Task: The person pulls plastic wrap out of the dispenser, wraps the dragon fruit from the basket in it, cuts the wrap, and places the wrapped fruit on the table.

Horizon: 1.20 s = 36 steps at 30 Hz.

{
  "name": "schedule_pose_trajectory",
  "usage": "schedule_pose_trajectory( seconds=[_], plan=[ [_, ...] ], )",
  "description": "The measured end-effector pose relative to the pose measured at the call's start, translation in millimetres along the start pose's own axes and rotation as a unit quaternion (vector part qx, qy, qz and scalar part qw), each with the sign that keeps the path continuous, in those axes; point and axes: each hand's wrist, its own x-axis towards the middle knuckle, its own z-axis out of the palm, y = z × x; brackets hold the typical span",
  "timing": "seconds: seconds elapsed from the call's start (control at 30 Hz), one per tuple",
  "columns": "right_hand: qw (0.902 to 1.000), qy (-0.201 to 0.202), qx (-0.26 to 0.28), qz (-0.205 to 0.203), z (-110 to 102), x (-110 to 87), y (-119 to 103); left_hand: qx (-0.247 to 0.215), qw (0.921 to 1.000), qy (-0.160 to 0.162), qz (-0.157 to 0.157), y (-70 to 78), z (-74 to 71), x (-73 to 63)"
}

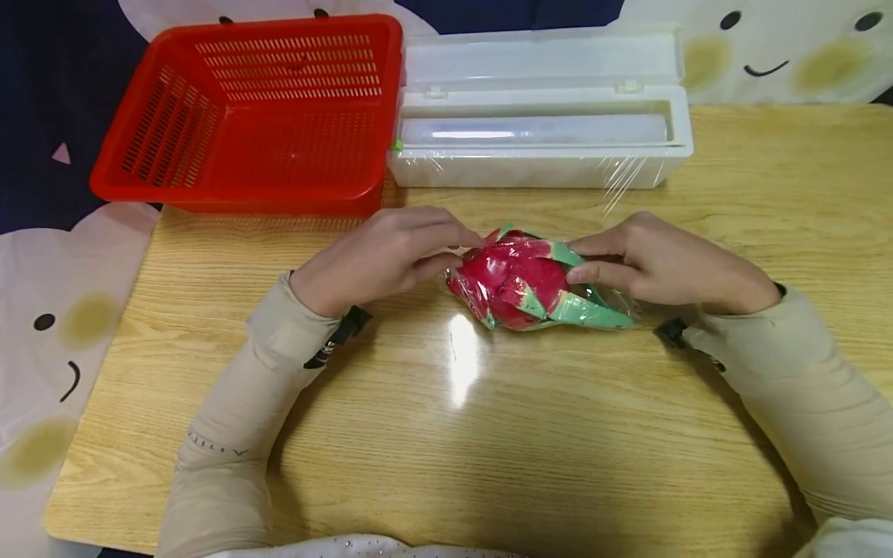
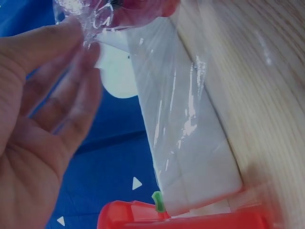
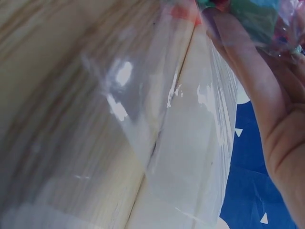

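A red dragon fruit [image 1: 505, 275] with green leaf tips lies on its side in the middle of the table, covered in clear cling film [image 2: 186, 109]. My left hand [image 1: 391, 252] pinches the film-covered fruit at its left end, where the film bunches by the thumb in the left wrist view. At the leafy right end my right hand [image 1: 652, 263] grips it, thumb in front and fingers behind. Film stretches from the fruit toward the white dispenser box [image 1: 530, 169] and crosses both wrist views. The underside of the fruit is hidden.
Behind the hands, the dispenser stands with its lid [image 1: 544, 58] raised and a film roll [image 1: 537, 130] inside. A red plastic basket [image 1: 240, 190] sits to its left, touching or close to it. The wooden table [image 1: 488, 465] ends at a patterned cloth [image 1: 42, 310] on the left.
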Motion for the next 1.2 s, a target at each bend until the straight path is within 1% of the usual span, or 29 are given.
schedule_pose_trajectory(
  seconds=[0.07, 0.13, 0.27, 0.37, 0.5, 0.63, 0.77, 0.87, 0.93, 1.0, 1.07, 1.2],
  plan=[
    [1.0, 0.0, -0.002, 0.002, 0, 0.2, 0, -0.004, 0.9999, 0.011, 0.007, -0.4, 0.8, 0.0],
    [1.0, -0.001, 0.0, 0.005, 0, 0.3, 0, -0.007, 0.9999, 0.009, 0.009, -0.3, 1.0, 0.1],
    [0.9999, -0.003, 0.002, 0.01, 0, 0.7, 0, -0.003, 0.9999, -0.013, -0.002, 2.0, -0.9, -0.6],
    [0.9999, -0.003, 0.002, 0.011, 0, 1.0, 1, 0.012, 0.9994, -0.028, -0.013, 6.6, -4.5, -1.9],
    [1.0, -0.003, 0.001, 0.006, 0, 1.0, 2, 0.033, 0.9984, -0.045, -0.006, 12.8, -8.2, -3.2],
    [0.9999, -0.004, 0.003, 0.013, 1, -0.1, 2, 0.036, 0.9977, -0.057, 0.0, 14.0, -9.2, -2.9],
    [0.9998, -0.006, 0.004, 0.018, 1, -1.7, 2, 0.012, 0.9989, -0.045, -0.007, 9.6, -7.0, -1.5],
    [0.9999, -0.004, 0.005, 0.009, 1, -1.9, 2, -0.01, 0.9997, -0.021, -0.007, 4.2, -3.4, -0.6],
    [1.0, -0.001, 0.005, 0.0, 1, -1.4, 3, -0.016, 0.9999, -0.001, -0.006, 1.4, -1.3, -0.7],
    [1.0, 0.002, 0.004, -0.008, 1, -0.8, 3, -0.015, 0.9998, 0.011, -0.005, 0.1, -0.1, -1.0],
    [0.9999, 0.004, 0.002, -0.01, 1, -0.4, 3, -0.014, 0.9998, 0.011, -0.008, 0.1, -0.1, -1.5],
    [1.0, 0.004, 0.003, -0.005, 1, -0.8, 3, -0.018, 0.9993, -0.022, -0.022, 3.7, -4.4, -1.7]
  ],
)
